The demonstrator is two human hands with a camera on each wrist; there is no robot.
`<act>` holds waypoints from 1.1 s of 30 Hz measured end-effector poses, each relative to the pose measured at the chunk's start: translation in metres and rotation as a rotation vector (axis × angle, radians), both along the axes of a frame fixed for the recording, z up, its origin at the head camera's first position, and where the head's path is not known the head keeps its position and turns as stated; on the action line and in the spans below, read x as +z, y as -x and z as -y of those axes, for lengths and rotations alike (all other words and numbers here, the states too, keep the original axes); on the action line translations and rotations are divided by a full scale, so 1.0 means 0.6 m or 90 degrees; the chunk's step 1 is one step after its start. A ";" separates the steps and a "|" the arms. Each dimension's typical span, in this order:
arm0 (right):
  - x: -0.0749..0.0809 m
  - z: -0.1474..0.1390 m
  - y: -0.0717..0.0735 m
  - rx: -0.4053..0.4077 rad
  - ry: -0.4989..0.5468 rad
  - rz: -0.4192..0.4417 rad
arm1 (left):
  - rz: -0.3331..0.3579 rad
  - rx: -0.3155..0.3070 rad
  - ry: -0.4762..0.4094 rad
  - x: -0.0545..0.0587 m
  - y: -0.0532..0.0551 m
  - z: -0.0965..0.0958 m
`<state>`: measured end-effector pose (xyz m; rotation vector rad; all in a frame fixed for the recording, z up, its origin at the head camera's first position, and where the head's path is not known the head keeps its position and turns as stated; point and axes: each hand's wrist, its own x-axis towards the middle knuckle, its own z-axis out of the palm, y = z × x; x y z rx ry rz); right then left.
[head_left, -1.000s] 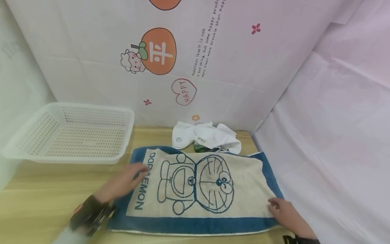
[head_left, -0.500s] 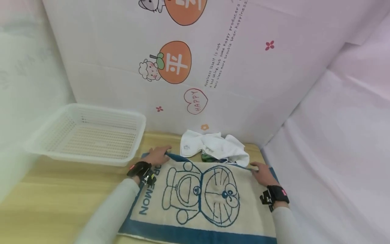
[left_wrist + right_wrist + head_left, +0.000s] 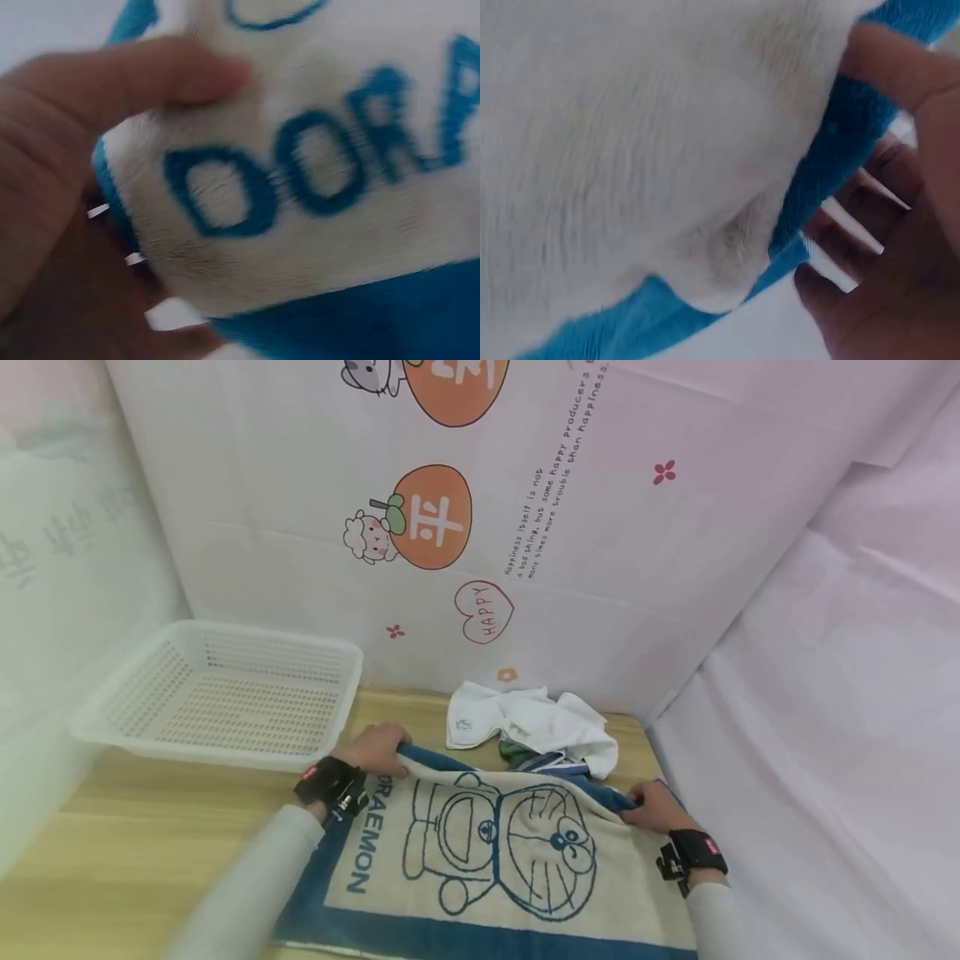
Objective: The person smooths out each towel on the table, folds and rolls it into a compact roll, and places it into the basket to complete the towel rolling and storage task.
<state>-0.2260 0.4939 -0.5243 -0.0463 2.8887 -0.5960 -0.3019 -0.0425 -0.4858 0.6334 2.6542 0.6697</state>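
Observation:
A cream towel (image 3: 465, 843) with a blue border, a cartoon cat outline and the word DORAEMON lies on the table. Its far edge is raised between my two hands. My left hand (image 3: 377, 750) grips that edge near the left corner; in the left wrist view the thumb (image 3: 172, 71) presses on the cream side above the letters, with the other fingers behind the cloth. At the right end of the same edge, my right hand (image 3: 654, 806) pinches the blue border (image 3: 851, 120), thumb in front and fingers behind.
A white perforated plastic basket (image 3: 341, 710) stands at the back left of the wooden table (image 3: 112, 835). Behind the towel lies a pile of crumpled white cloths (image 3: 536, 718) with a green and dark striped piece (image 3: 517, 752) underneath. White printed sheets hang at the back and sides.
Both hands went from the towel's left side and lower right corner to its far edge and took hold. That edge has since been lifted and drawn slightly nearer, baring more of the striped cloth.

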 end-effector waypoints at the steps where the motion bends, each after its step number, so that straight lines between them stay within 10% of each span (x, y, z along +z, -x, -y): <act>1: 0.000 -0.005 -0.002 -0.004 0.005 -0.004 | 0.027 -0.006 -0.003 0.009 -0.001 0.002; 6: -0.001 -0.024 -0.012 0.007 0.000 -0.047 | 0.083 -0.031 -0.033 0.045 0.005 0.012; 12: 0.007 -0.046 -0.036 0.071 -0.083 -0.133 | -0.050 -0.041 -0.036 0.052 0.025 0.010; 16: 0.014 -0.050 -0.049 0.051 -0.116 -0.084 | -0.122 -0.037 0.045 0.044 0.033 0.011; 22: 0.034 -0.053 -0.041 0.043 -0.127 -0.063 | -0.079 -0.015 0.064 0.041 0.039 0.028; 33: 0.100 -0.103 -0.011 -0.041 -0.085 -0.289 | -0.147 0.097 0.017 0.053 0.048 0.030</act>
